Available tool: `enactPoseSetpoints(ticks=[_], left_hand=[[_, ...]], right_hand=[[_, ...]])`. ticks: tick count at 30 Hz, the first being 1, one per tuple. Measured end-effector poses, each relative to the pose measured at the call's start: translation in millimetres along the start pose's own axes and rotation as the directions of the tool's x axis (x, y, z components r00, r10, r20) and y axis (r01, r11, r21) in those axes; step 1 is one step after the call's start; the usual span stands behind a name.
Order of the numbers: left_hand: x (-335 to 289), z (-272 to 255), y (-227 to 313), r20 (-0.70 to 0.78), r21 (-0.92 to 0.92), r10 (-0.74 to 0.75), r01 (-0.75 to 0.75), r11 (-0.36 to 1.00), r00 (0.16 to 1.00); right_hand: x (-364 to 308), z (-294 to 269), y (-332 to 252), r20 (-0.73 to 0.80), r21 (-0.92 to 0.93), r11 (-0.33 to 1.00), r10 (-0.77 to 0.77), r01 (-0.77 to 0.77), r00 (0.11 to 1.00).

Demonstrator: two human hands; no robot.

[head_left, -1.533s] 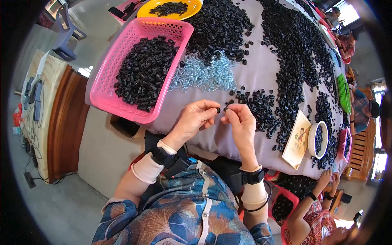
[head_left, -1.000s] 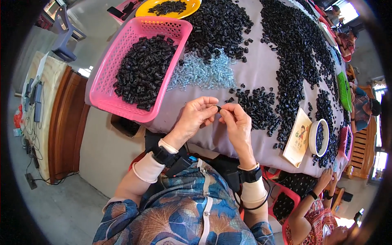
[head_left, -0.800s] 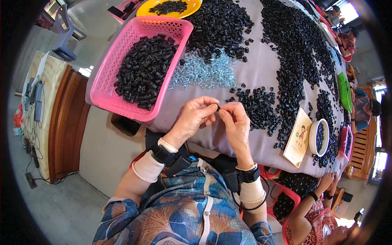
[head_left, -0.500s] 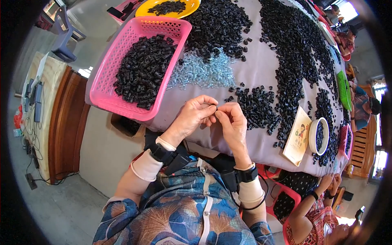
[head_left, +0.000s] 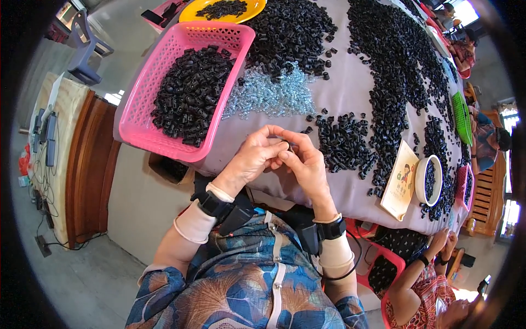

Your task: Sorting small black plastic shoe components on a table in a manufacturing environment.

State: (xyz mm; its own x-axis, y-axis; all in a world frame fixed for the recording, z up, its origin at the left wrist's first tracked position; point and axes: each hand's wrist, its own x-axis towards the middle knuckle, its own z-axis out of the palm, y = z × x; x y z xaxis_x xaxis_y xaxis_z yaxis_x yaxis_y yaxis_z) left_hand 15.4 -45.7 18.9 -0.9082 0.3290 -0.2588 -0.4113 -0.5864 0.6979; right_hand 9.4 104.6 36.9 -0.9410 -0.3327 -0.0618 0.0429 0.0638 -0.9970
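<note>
To the right of the pink basket [head_left: 164, 152], clear pieces [head_left: 274, 93] and a black heap [head_left: 293, 30] obstruct; the left hand [head_left: 255, 157] occupies its lower-right side; farther right, a bare cloth strip [head_left: 346, 82] permits passing.

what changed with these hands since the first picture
The right hand moved left to meet the left hand; the small black pieces pinched apart before are now hard to see between them. The pink basket, yellow plate and heap of clear pieces stayed put.

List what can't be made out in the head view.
Small dark piece pinched by left hand and right hand: shape mostly hidden by the hands, head view.
Yellow plate: far rim cut off by the top edge, head view.
Far black pieces: too small to tell apart, head view.
</note>
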Motion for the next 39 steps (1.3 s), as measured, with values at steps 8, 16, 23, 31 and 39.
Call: enactPoseSetpoints(ticks=[8,16,23,31,39], left_hand=[[0,5,-3,0.026,-0.107,-0.047,0.049,0.993,0.999],[1,1,-5,0.063,-0.105,-0.061,0.067,0.992,0.996],[3,2,2,0.106,-0.062,-0.130,0.137,0.989,0.986],[6,5,-3,0.085,-0.020,-0.139,0.141,0.990,0.987],[-17,22,25,-0.122,0.154,0.118,-0.099,0.983,0.985]], right_hand=[[-4,-8,12,0.023,0.147,0.989,0.014,-0.017,1.000],[-6,-6,14,-0.011,0.192,0.981,0.018,-0.015,1.000],[-9,-6,7,-0.026,0.086,0.995,-0.053,0.055,0.998],[-8,-5,7,-0.019,0.127,0.990,-0.054,0.056,0.998],[-21,-12,-2,-0.095,0.149,0.989,0.017,-0.003,0.995]])
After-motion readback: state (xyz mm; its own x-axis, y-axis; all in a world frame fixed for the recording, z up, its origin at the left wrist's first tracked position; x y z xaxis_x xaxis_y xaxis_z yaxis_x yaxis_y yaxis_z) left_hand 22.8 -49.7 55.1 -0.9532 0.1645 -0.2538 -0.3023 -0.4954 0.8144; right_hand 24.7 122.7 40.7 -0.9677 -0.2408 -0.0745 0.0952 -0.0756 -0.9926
